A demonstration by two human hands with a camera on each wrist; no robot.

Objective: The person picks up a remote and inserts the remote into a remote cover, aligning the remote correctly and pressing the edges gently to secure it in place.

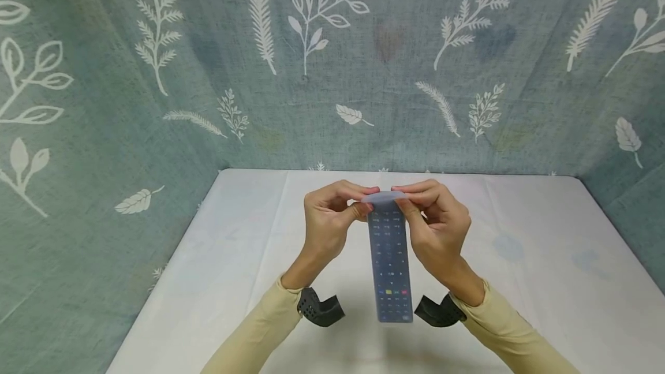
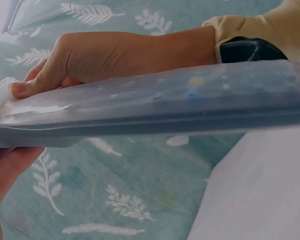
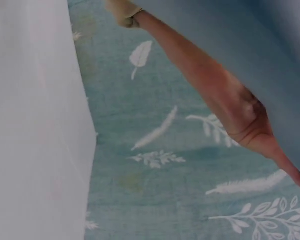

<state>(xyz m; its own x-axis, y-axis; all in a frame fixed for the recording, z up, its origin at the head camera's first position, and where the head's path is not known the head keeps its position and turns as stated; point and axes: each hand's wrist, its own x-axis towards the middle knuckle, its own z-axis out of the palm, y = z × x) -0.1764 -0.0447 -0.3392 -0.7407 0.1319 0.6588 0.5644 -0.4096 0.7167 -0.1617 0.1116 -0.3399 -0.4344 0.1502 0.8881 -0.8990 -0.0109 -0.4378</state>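
Observation:
A dark remote control (image 1: 391, 258) with rows of small buttons hangs upright above the table, inside a translucent cover (image 1: 383, 197). The cover's upper end stands out past the remote as a pale flap. My left hand (image 1: 327, 218) pinches that end at its left corner between thumb and fingers. At the right corner, my right hand (image 1: 439, 221) does the same. The left wrist view shows the clear cover (image 2: 155, 92) along the remote's length. In the right wrist view a blurred blue-grey surface (image 3: 250, 55) hides part of the left hand.
Below the hands stretches a white-covered table (image 1: 218, 281). A green curtain (image 1: 332, 126) with white leaf prints hangs behind it and at the sides. Black straps (image 1: 321, 309) are on both wrists.

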